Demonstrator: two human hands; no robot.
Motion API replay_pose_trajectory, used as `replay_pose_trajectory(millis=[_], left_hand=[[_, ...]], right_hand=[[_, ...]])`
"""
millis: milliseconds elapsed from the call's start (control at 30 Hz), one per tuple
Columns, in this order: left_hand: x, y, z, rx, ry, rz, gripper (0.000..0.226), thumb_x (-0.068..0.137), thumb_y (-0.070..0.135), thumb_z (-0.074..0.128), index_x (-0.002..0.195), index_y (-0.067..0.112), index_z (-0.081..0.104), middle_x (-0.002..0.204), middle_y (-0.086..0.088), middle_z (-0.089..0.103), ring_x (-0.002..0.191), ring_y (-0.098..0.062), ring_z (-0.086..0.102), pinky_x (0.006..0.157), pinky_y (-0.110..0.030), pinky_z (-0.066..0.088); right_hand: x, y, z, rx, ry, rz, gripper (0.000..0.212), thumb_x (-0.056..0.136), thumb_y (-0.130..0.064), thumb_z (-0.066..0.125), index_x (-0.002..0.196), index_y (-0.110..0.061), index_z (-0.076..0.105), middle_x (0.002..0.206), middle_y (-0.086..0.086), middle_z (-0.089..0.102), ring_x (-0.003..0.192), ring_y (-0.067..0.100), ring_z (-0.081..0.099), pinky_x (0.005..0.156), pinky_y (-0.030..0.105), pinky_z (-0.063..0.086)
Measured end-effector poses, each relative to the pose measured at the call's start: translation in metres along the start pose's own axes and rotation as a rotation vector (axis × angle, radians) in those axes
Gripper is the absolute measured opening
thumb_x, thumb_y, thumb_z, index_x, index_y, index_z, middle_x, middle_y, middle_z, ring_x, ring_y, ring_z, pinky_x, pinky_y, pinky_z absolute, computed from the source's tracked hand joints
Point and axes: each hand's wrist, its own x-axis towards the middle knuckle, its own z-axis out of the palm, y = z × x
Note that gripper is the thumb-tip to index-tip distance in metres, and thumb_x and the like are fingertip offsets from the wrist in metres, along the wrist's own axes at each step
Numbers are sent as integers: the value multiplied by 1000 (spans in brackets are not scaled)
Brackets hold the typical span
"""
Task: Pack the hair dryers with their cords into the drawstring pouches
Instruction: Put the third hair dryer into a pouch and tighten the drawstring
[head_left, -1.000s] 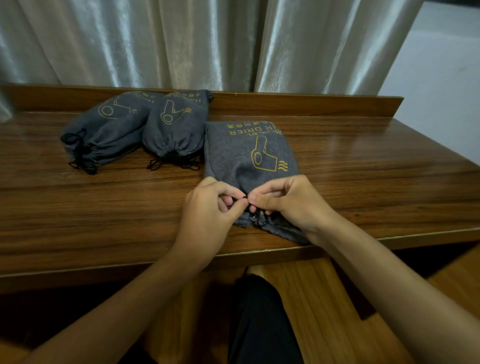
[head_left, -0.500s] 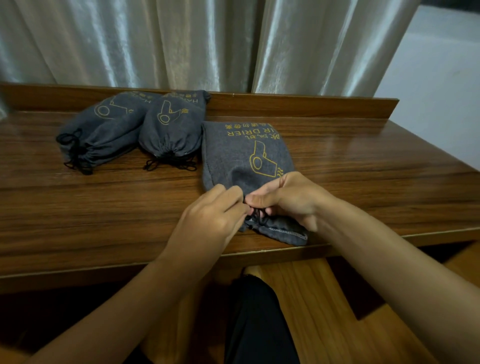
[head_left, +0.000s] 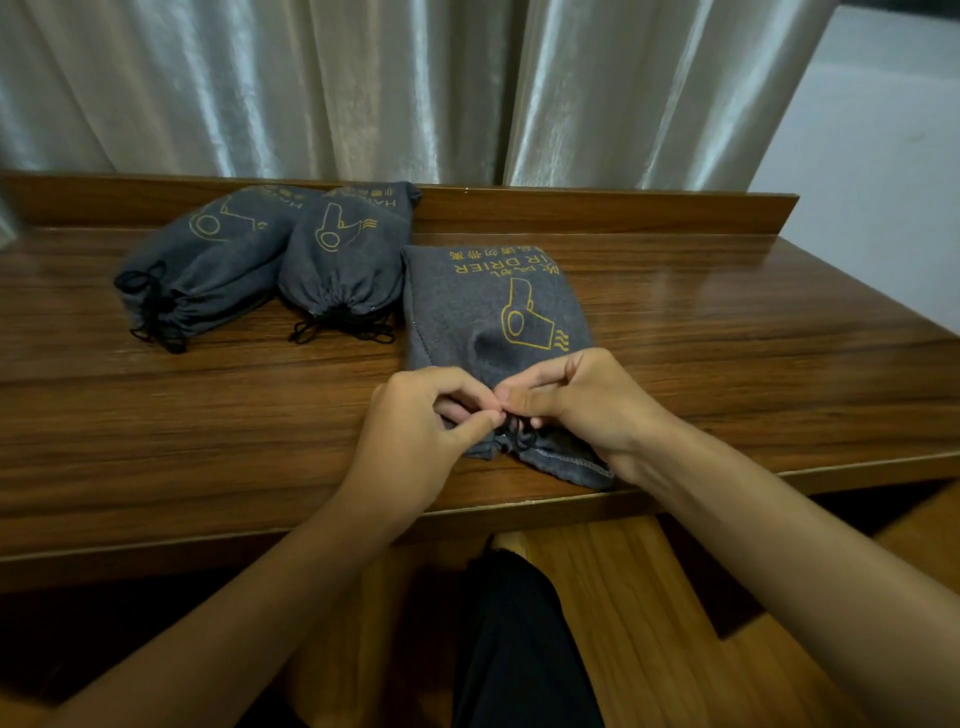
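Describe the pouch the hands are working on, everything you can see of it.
The near pouch is grey woven-looking cloth with a yellow hair-dryer drawing and yellow lettering. It lies flat on the wooden table, its mouth toward the table's near edge and gathered, with pale stitching along the hem. A black drawstring shows at the mouth. The left hand and right hand pinch there, resting on the cloth. Its contents are hidden.

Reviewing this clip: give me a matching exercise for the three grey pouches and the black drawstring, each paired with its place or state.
Things:
1. leftmost pouch
2. middle pouch
3. nearest pouch
4. black drawstring

States:
A. pinched by the left hand and right hand
B. flat-looking, mouth at the table edge
C. cinched, lying on its side at far left
D. cinched, leaning on the backboard

Pairs: 1-C, 2-D, 3-B, 4-A
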Motion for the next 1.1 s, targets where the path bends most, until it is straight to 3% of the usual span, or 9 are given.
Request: replay_pose_trajectory(millis=[133,200,367,467,533,700,800,933,1100], left_hand=[[5,4,-4,31,1,-76,25,70,8,85,82,14,64,71,3,70,57,-5,62,58,-20,52],[6,9,-6,168,-28,-51,24,70,13,85,85,17,66,67,8,67,58,-4,61,65,-23,54],[-1,21,6,513,23,34,12,82,23,68,94,22,70,71,10,53,73,-12,55,72,-26,40],[-7,22,17,625,97,34,18,87,25,60,101,19,69,92,-1,56,92,-21,56,70,-27,33],[-10,21,23,672,128,56,16,87,23,59,98,15,68,95,-7,56,97,-25,55,73,-29,31],[-5,22,23,653,142,9,15,86,26,61,91,16,70,90,-4,61,92,-25,57,72,-30,33],[0,23,12,555,87,-23,12,81,26,68,81,15,72,76,0,66,82,-23,62,73,-35,43],[6,28,1,473,7,-85,10,75,25,78,70,19,72,63,5,67,78,-20,68,76,-36,52],[18,21,-7,336,-147,-277,13,75,27,82,71,19,72,65,2,70,64,-12,64,75,-31,54]], right_hand=[[-6,6,1,-38,20,-123,9,78,-4,78,86,1,77,66,3,72,53,1,57,53,11,44],[-10,9,2,-111,62,-230,9,78,-5,79,86,-3,78,71,1,75,60,1,64,58,11,47],[-22,14,6,-407,205,-503,9,76,-16,82,83,-21,80,81,-11,76,79,2,71,77,20,53],[-28,21,13,-597,333,-709,7,79,-18,79,86,-19,80,83,-8,76,76,9,70,74,32,54],[-29,25,17,-667,409,-775,6,79,-18,77,85,-18,80,82,-6,76,73,13,68,71,34,54],[-27,25,19,-598,444,-692,4,81,-15,77,84,-16,79,84,-8,77,78,14,69,77,34,53],[-28,21,15,-586,384,-635,6,81,-16,79,86,-19,80,85,-10,77,82,7,70,81,23,51],[-23,7,4,-603,228,-571,5,80,-17,81,84,-20,80,80,-14,75,78,-7,68,73,7,45],[-19,0,2,-672,180,-641,7,78,-15,82,85,-16,80,82,-8,76,78,2,69,76,15,50]])
